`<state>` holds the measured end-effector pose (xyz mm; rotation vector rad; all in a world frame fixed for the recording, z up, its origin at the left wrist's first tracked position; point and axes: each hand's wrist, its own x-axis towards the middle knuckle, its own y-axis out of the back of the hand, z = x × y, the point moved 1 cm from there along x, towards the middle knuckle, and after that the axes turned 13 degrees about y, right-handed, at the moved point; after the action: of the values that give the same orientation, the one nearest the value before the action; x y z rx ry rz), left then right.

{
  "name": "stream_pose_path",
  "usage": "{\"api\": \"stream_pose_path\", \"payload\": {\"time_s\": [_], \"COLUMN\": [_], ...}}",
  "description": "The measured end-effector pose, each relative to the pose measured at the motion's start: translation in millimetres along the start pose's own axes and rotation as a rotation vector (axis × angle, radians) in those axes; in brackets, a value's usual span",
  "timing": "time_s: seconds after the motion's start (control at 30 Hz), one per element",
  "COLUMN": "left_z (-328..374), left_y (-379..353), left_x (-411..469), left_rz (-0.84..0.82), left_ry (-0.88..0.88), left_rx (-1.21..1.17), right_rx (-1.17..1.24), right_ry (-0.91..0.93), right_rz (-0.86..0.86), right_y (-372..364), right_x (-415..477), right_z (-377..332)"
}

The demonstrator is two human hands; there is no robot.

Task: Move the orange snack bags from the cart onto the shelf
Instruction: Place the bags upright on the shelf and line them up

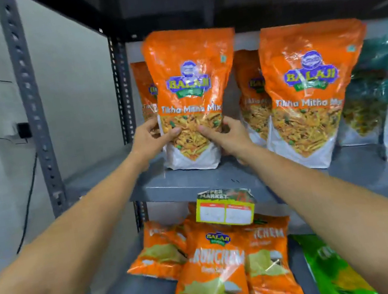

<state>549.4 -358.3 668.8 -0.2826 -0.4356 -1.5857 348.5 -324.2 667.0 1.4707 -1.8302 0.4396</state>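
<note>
Hands clasp one orange snack bag (186, 97) standing upright on the grey shelf (193, 181). Left hand (151, 141) and right hand (224, 136) curl round its lower sides, thumbs on front. Bag's base seems to touch the shelf, blurry.

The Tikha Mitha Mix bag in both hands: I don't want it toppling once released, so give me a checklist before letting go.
1. Tikha Mitha Mix bag base on the grey shelf: ok, looks seated.
2. Upright: ok, slight lean.
3. Left hand and right hand gripping the lower sides: ok.
4. Clear of the neighbouring Tikha Mitha Mix bag: ok, gap visible.
5. Touching the bags behind: cannot tell.
6. Cart emptied: cannot tell, out of view.
</note>
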Motion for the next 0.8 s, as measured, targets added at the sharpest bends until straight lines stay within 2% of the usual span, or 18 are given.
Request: {"api": "stream_pose_path", "payload": {"time_s": [0.23, 0.37, 0.47, 0.57, 0.67, 0.8], "left_z": [-15, -22, -26, -25, -26, -26], "left_y": [9, 7, 6, 7, 12, 21], "left_x": [13, 13, 15, 18, 21, 24], "left_rz": [0.014, -0.095, -0.101, -0.008, 0.158, 0.309], "left_ry": [0.145, 0.148, 0.157, 0.175, 0.230, 0.245], "left_rx": [-0.036, 0.090, 0.067, 0.021, -0.051, -0.029], "right_rx": [0.287, 0.145, 0.075, 0.052, 0.033, 0.050], "right_ry": [-0.248, -0.212, -0.143, -0.121, -0.073, -0.036], "right_rz": [0.112, 0.009, -0.026, -0.087, -0.163, -0.198], "right_y": [4, 1, -1, -8, -29, -52], "right_x": [11, 4, 5, 10, 14, 24], "right_z": [18, 26, 28, 32, 28, 34]}}
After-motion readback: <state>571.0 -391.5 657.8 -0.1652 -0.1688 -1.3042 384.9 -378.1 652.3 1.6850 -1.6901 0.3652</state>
